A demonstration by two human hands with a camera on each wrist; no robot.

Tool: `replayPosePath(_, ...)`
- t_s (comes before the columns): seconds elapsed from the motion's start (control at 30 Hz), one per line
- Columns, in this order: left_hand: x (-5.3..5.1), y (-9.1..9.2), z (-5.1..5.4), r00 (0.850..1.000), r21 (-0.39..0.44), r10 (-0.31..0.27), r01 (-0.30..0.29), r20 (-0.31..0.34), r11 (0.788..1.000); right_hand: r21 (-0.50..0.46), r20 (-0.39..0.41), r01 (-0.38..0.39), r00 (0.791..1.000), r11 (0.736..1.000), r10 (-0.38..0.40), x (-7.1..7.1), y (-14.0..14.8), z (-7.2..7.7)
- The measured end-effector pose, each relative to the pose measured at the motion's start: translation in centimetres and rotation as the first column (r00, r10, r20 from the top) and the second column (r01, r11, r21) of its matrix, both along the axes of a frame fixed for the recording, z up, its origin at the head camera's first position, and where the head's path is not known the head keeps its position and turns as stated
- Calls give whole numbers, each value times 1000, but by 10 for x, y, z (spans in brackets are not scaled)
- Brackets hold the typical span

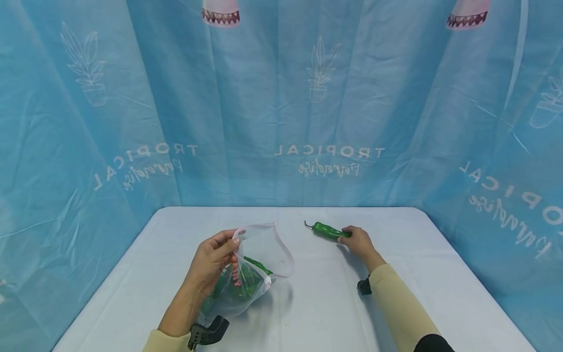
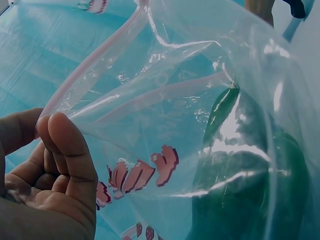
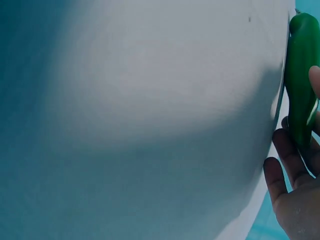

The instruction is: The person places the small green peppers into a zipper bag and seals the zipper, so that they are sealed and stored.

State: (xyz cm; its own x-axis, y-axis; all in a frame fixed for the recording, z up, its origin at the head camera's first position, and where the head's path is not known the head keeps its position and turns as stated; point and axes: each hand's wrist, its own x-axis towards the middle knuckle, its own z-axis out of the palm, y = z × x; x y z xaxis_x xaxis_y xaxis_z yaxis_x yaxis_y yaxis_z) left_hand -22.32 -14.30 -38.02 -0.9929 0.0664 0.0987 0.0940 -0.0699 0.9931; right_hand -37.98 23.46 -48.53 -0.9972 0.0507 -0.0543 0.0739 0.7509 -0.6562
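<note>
My left hand (image 1: 211, 261) pinches the pink-edged rim of a clear zip bag (image 1: 237, 303), whose mouth gapes toward the right. Green peppers (image 2: 230, 165) lie inside the bag, seen through the plastic with its pink printing; how many cannot be made out. To the right, my right hand (image 1: 358, 243) grips a long green chili pepper (image 1: 325, 231) by its tapered end, with the curved stem pointing left. In the right wrist view the thumb and fingers hold the lower part of that pepper (image 3: 301, 65). It is close to the tabletop.
A white-covered table (image 1: 316, 303) lies under both hands. Behind it and along both sides hangs a blue printed curtain (image 1: 281, 122). A dark wrist camera (image 1: 208, 332) sits on my left wrist, close to the bag's underside.
</note>
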Motion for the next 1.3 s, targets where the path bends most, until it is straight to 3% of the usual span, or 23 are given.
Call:
replayPosePath(0.33, -1, 1, 0, 1000, -2, -9, 9, -8, 1000, 0, -21, 3, 1000, 1000, -3, 2, 2, 0)
replayPosePath(0.83, -1, 0, -1, 1000, 7, -16, 16, -14, 1000, -86, -87, 17, 996, 996, -25, 12, 4, 2)
replayPosePath(1.3, 0, 0, -1, 1000, 14, -22, 22, -11, 1000, -166, -166, -21, 986, 986, -7, 41, -2, 16)
